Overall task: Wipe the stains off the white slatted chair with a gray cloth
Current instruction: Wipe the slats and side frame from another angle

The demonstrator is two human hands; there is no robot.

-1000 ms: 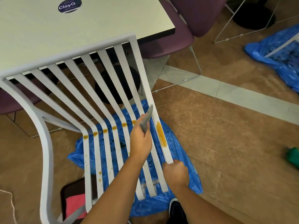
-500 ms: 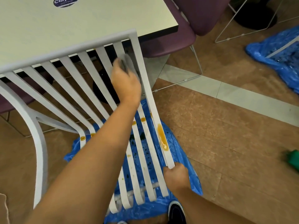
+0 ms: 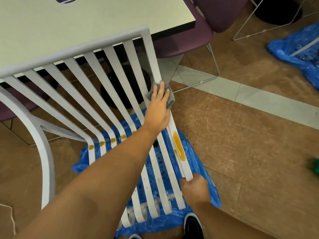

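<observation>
White chair (image 3: 96,80) up against the desk (image 3: 86,23), with a row of orange stains (image 3: 113,140) dotted across the bend of its slats. In comes the left hand (image 3: 158,109), fingers flat and straight, pressing the cloth (image 3: 170,99) onto the outermost right slat, high on the back. Lower on that same slat sits a long orange streak (image 3: 177,145), untouched. And the right hand (image 3: 195,188) is curled tight round that slat's front end. A blue sheet (image 3: 203,169) lies on the floor beneath.
</observation>
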